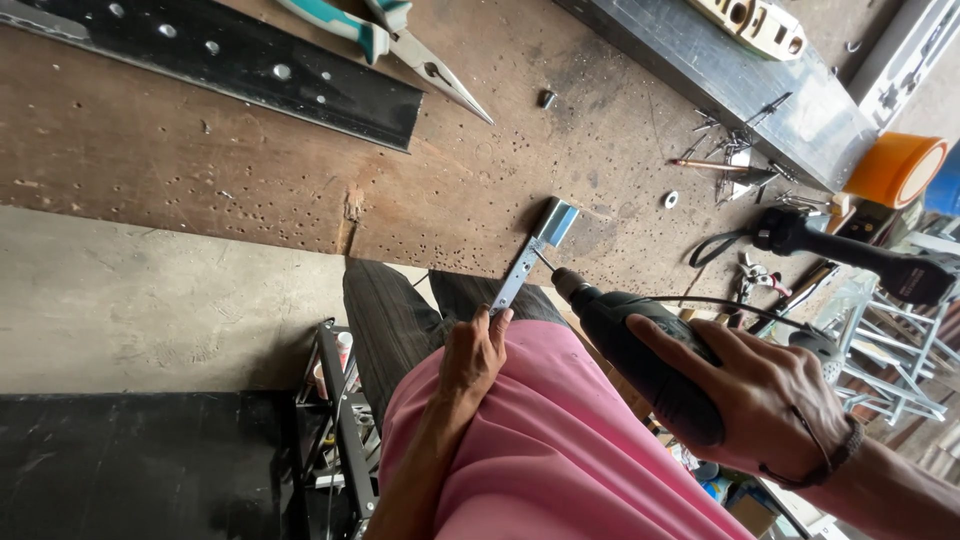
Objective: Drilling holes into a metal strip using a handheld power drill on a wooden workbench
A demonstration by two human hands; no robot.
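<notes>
Right hand (770,400) on drill (640,345), orange tape roll (893,170) beyond

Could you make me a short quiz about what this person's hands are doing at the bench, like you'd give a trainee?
1. True or false: the right hand grips a dark electric drill.
2. What does the left hand hold? A) the teal-handled pliers B) a narrow perforated metal strip C) the orange tape roll
3. Where does the drill's bit meet the metal strip: at the end held by the hand, or towards the far end lying on the wooden bench?

Key
1. True.
2. B.
3. Towards the far end, near the folded blue-grey tip.
</notes>
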